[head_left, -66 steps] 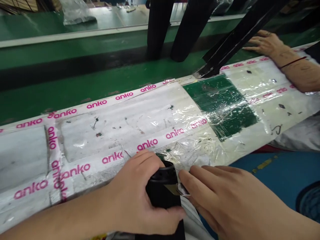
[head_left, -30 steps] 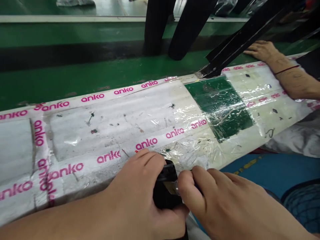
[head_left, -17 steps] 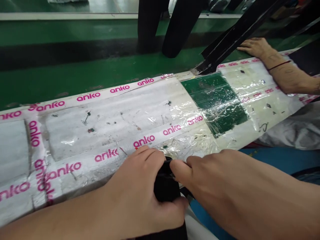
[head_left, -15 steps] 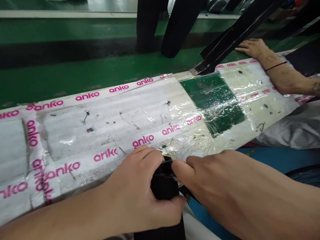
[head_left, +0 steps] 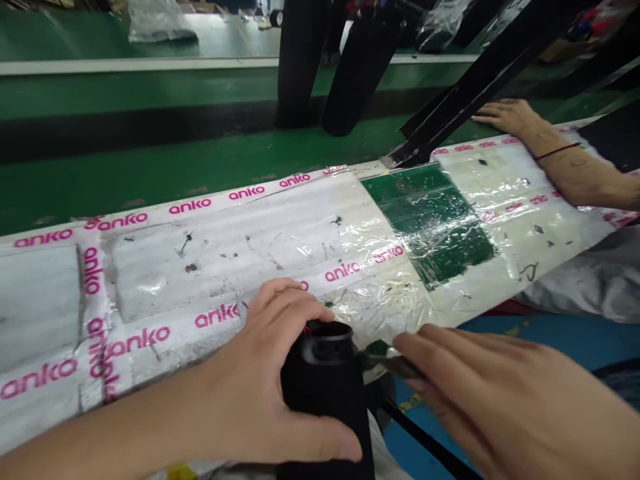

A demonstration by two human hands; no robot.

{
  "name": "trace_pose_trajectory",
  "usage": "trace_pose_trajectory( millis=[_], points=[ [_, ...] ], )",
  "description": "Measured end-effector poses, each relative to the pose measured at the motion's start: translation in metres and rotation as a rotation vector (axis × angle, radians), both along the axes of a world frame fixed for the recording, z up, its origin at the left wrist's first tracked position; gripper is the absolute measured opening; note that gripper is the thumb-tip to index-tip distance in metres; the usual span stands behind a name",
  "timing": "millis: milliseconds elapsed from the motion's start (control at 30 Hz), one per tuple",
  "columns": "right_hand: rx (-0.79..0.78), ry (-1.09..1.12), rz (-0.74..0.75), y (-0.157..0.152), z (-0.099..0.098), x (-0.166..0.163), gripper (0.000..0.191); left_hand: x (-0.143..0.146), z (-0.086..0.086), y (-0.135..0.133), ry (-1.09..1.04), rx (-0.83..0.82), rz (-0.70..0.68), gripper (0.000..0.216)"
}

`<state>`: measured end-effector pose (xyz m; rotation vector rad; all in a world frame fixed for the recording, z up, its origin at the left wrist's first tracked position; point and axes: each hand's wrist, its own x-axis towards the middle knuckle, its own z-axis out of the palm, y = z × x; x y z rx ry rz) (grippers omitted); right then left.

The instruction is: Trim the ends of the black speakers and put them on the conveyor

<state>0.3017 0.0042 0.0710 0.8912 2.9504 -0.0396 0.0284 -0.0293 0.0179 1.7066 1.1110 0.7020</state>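
Observation:
My left hand (head_left: 280, 387) is wrapped round a black cylinder (head_left: 325, 393), thumb across its near side and fingers over its far edge. The cylinder stands tilted at the bench's near edge, and its upper end shows a dark rim with a recessed opening and small holes. Just right of that end is my right hand (head_left: 480, 387), fingers pressed together and partly blurred. A thin, shiny greenish piece shows by its fingertips; I cannot make out what it is. A black strap (head_left: 425, 433) hangs below, beside the cylinder.
The bench top (head_left: 260, 247) is covered with white sheets and pink-lettered "anko" tape. Behind it runs a green surface (head_left: 150, 160) with black cylinders (head_left: 357, 73) standing on it. A black slanted bar (head_left: 475, 87) rises at centre right. Another person's hand (head_left: 510, 117) rests at far right.
My right hand has moved away from the cylinder's upper end, to the right and down, uncovering the rim. My left hand stays on the cylinder, with its fingers spread wider.

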Motion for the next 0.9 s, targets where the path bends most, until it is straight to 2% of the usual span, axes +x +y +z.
trace_pose_trajectory(
  millis=[100, 233, 333, 500, 633, 900],
  points=[
    [-0.023, 0.053, 0.064, -0.011, -0.015, -0.019, 0.037, 0.007, -0.011, 0.0, -0.046, -0.031, 0.04, 0.077],
    [-0.017, 0.041, 0.064, -0.01, -0.019, -0.019, 0.043, 0.011, -0.016, -0.002, -0.117, -0.183, 0.04, 0.062],
    [-0.057, 0.05, 0.046, -0.008, -0.021, -0.014, 0.043, 0.012, -0.015, -0.002, -0.173, -0.18, 0.012, 0.05],
    [-0.09, 0.057, 0.027, -0.011, -0.022, -0.012, 0.046, 0.012, -0.015, 0.002, -0.188, -0.183, -0.002, 0.046],
    [-0.124, 0.044, 0.014, -0.011, -0.021, -0.015, 0.045, 0.011, -0.014, 0.002, -0.171, -0.18, -0.005, 0.048],
    [-0.072, -0.016, -0.019, -0.008, -0.022, -0.019, 0.052, 0.009, -0.012, 0.002, -0.151, -0.21, -0.016, 0.053]
  ],
)
